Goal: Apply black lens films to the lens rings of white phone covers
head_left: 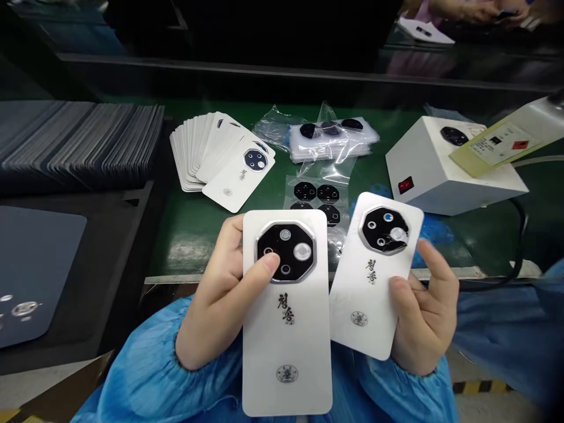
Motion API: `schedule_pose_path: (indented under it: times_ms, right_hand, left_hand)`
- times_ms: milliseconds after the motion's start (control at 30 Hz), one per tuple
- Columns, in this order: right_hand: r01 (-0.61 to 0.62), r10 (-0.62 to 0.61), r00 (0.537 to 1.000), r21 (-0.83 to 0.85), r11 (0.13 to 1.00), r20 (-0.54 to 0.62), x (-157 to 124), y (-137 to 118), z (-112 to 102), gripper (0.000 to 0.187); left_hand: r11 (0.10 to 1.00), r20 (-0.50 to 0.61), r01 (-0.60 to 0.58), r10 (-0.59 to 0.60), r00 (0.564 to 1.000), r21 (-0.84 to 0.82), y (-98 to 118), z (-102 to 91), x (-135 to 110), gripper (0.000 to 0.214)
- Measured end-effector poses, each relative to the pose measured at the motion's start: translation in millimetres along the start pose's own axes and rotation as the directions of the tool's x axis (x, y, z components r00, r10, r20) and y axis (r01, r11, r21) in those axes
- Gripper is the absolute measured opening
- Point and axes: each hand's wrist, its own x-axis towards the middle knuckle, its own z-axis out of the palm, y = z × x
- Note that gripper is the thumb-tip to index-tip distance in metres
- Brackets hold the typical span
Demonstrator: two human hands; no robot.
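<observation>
My left hand (229,288) grips a white phone back cover (304,335) along its left edge, thumb pressed on the black octagonal camera plate (293,232). In my right hand (425,311) is a second white back cover (343,305), tilted to the right, pinched at its lower right side. Its black camera plate (379,220) has a torn-looking or creased patch near the large lens ring. Both covers bear dark lettering and a round emblem. Just beyond them lies a clear sheet with black octagonal camera stickers (328,194), partly hidden by the left cover.
A fanned stack of white covers (189,153) lies at back left. Grey-blue covers (79,138) stand in a row at far left. Plastic-wrapped white sheets (335,144) sit at the back. A white box (423,158) with a red switch supports a tilted bottle (497,141). Another person's hands (489,12) show at top right.
</observation>
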Motion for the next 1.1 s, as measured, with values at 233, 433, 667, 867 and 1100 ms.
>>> schedule_pose_path:
  times_ms: [233, 433, 667, 867, 1100]
  right_hand:
    - [0.278, -0.247, 0.957, -0.237, 0.931, 0.152, -1.8, 3.6, -12.2, 0.014]
    - [0.383, -0.244, 0.821, -0.179, 0.906, 0.516, -4.9, -11.7, -1.4, 0.014]
    - [0.315, -0.236, 0.754, -0.022, 0.949, 0.613, -10.4, -30.0, 24.8, 0.011]
    - [0.310, -0.248, 0.770, -0.005, 0.951, 0.587, -14.7, -36.6, 25.0, 0.013]
    - [0.346, -0.257, 0.762, -0.037, 0.938, 0.594, -16.1, -39.2, 21.9, 0.017]
  left_hand:
    - [0.997, 0.047, -0.039, 0.042, 0.998, -0.065, -1.9, 2.3, -5.6, 0.019]
    - [0.994, 0.010, -0.102, 0.103, 0.995, -0.035, -6.3, 3.2, -4.5, 0.018]
    - [0.987, 0.072, -0.157, 0.154, 0.985, 0.031, -6.0, 6.7, -3.8, 0.057]
    - [0.962, 0.102, -0.232, 0.219, 0.970, 0.142, -9.7, 4.5, -4.7, 0.038]
    - [0.955, 0.141, -0.249, 0.228, 0.963, 0.160, -10.3, 4.4, -2.4, 0.047]
